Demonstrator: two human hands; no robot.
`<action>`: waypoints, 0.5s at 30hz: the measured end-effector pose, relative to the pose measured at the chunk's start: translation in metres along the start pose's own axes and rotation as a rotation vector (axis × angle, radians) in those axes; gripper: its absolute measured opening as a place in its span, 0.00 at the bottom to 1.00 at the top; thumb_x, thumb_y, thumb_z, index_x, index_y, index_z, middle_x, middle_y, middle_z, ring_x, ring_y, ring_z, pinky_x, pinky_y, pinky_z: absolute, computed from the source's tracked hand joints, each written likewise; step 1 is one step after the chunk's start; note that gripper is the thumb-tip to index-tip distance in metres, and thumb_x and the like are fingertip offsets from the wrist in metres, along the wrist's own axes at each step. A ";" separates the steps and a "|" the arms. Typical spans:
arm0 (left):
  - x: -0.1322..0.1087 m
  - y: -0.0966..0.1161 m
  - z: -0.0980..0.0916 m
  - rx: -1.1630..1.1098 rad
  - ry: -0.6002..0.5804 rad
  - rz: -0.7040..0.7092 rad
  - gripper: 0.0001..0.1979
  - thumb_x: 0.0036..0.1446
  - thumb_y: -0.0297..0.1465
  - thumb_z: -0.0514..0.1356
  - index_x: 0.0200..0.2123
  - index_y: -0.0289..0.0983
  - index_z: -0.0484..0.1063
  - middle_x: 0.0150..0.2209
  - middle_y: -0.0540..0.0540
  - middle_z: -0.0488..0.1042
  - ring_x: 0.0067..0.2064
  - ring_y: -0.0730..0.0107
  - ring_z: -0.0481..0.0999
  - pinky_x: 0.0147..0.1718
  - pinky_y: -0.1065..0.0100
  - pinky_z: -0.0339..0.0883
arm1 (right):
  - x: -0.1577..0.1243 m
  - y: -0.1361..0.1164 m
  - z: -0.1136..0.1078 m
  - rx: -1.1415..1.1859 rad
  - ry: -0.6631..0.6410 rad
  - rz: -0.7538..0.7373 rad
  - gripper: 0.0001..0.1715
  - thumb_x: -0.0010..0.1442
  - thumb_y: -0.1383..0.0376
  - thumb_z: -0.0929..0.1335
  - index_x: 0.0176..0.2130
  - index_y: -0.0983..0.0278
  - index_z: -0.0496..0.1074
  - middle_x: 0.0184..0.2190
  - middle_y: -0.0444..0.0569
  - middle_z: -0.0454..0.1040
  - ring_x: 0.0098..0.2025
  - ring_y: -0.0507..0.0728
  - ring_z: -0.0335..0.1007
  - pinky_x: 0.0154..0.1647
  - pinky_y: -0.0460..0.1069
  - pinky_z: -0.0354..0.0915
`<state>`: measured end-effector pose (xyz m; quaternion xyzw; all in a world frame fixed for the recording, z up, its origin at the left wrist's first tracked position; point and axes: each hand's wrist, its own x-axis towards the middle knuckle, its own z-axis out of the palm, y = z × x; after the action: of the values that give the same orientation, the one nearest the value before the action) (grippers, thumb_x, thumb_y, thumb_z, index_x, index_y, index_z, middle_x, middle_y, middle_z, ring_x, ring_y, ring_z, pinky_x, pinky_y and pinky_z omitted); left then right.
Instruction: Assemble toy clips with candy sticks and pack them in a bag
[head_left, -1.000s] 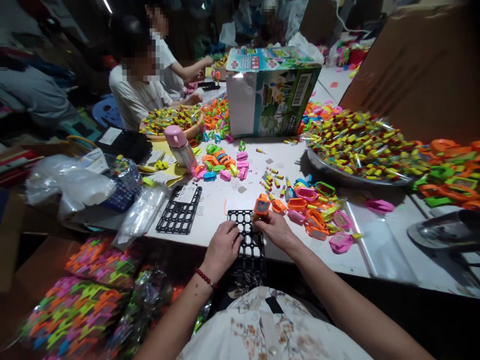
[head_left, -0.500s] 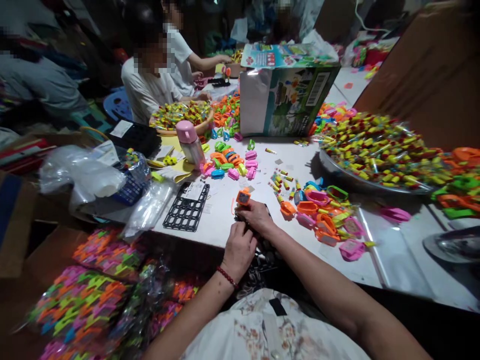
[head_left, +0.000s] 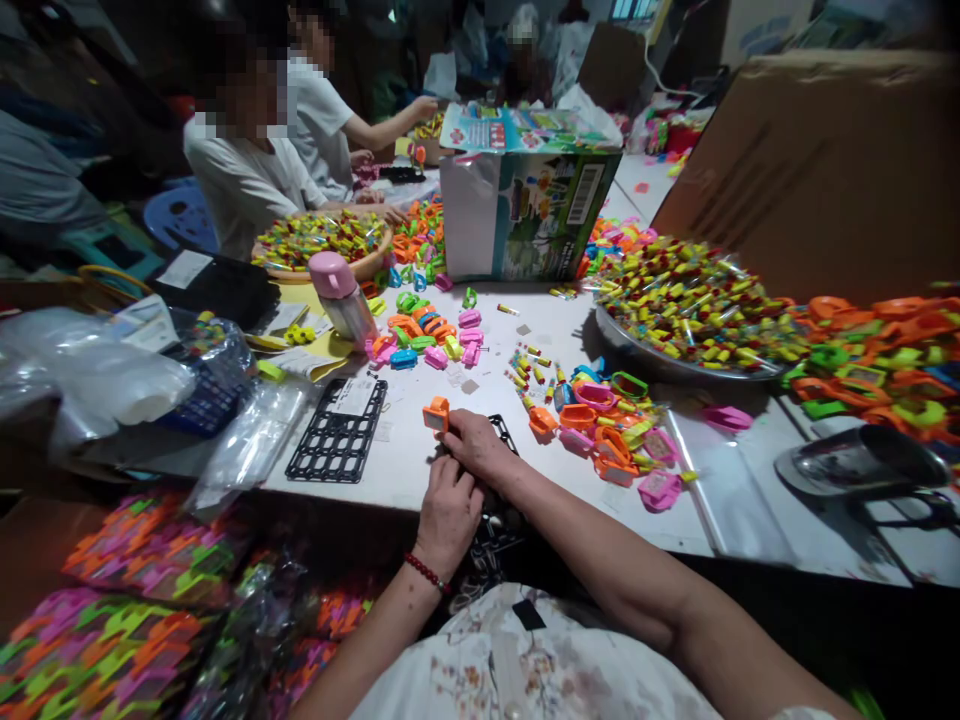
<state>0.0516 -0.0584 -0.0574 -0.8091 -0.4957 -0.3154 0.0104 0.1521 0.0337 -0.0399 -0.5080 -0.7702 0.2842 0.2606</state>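
Observation:
My right hand (head_left: 480, 447) is closed, its fingertips at the lower edge of an orange toy watch (head_left: 436, 414). Curled just below it, my left hand (head_left: 450, 512) presses close against the right, a red bead bracelet on its wrist. What the left fingertips grip is hidden. Beneath both hands lies a black plastic grid tray (head_left: 501, 430), mostly covered by them and running over the table's front edge toward my lap. To the left lies another black grid tray (head_left: 335, 432) with a white paper on it. Loose coloured toy watches (head_left: 615, 440) are heaped to the right.
A metal basin (head_left: 697, 372) holds many small yellow-and-red tubes. Behind stands a printed carton (head_left: 551, 215). A pink-capped flask (head_left: 343, 298), clear plastic bags (head_left: 251, 440) and a metal mug (head_left: 859, 465) are on the table. Two co-workers in white shirts (head_left: 247, 175) sit at the far left.
The view has turned to the right, so the whole table appears shifted left. My hands stay together by the orange toy watch, and more of the tray shows beside my right hand.

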 end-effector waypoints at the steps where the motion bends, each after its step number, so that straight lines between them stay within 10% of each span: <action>1: 0.001 0.000 -0.001 -0.006 0.003 0.001 0.07 0.62 0.25 0.59 0.41 0.32 0.75 0.43 0.38 0.72 0.49 0.54 0.68 0.51 0.52 0.72 | 0.000 0.000 -0.006 -0.025 -0.018 -0.008 0.05 0.62 0.68 0.68 0.40 0.65 0.76 0.36 0.47 0.76 0.37 0.53 0.68 0.39 0.45 0.61; 9: 0.001 -0.008 -0.007 -0.201 0.060 -0.045 0.09 0.65 0.31 0.59 0.46 0.35 0.73 0.43 0.41 0.72 0.48 0.61 0.71 0.49 0.59 0.71 | 0.001 0.053 -0.117 -0.360 -0.132 -0.004 0.21 0.55 0.77 0.67 0.47 0.69 0.78 0.43 0.57 0.73 0.44 0.59 0.67 0.43 0.49 0.59; 15: 0.021 -0.041 -0.012 -0.402 0.107 -0.517 0.08 0.60 0.31 0.60 0.42 0.35 0.71 0.40 0.45 0.69 0.36 0.70 0.72 0.36 0.67 0.70 | 0.008 0.069 -0.142 -0.492 -0.416 -0.076 0.09 0.55 0.75 0.68 0.34 0.68 0.79 0.36 0.54 0.71 0.34 0.55 0.63 0.33 0.47 0.54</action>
<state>0.0189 -0.0254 -0.0489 -0.6247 -0.6114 -0.4410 -0.2039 0.2912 0.0879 0.0117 -0.4575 -0.8711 0.1772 -0.0226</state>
